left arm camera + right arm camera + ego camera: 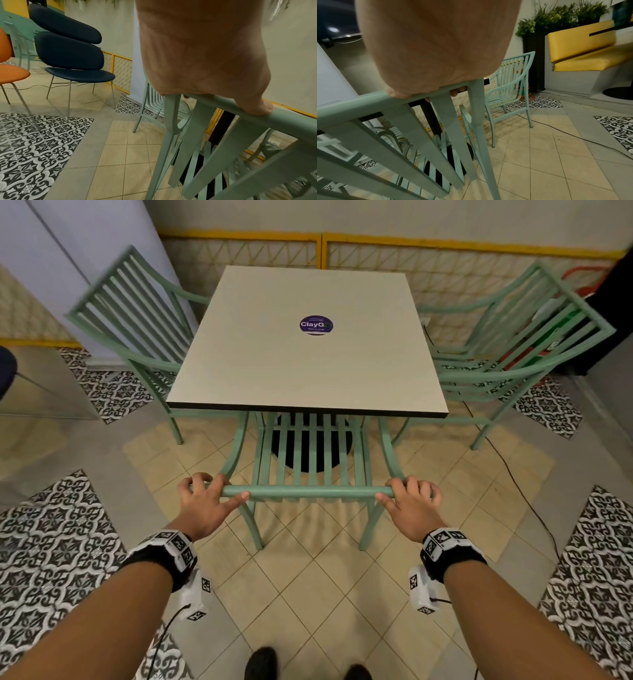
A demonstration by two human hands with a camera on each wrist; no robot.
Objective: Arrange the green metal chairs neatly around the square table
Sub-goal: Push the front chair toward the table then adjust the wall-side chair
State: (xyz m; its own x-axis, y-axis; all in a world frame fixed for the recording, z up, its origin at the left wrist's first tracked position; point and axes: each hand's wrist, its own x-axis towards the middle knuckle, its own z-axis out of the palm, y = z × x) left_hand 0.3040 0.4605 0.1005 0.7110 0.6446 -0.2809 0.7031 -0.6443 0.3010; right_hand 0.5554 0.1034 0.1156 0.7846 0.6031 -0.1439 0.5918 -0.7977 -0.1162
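Near chair (310, 460): top rail (308, 492) ran left-right, square to the person. Left hand (205, 501) and right hand (412, 503) each gripped one rail end, fingers curled over, equally near. Seat lay directly fwd, partly under the tabletop (308, 364). Judged: straight push remained. Left chair (133, 313) and right chair (520, 337) flanked the tabletop sides.

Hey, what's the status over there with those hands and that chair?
Left hand and right hand grip near chair's top rail. Seat tucked under table. Side chairs flank it; nothing in the way.
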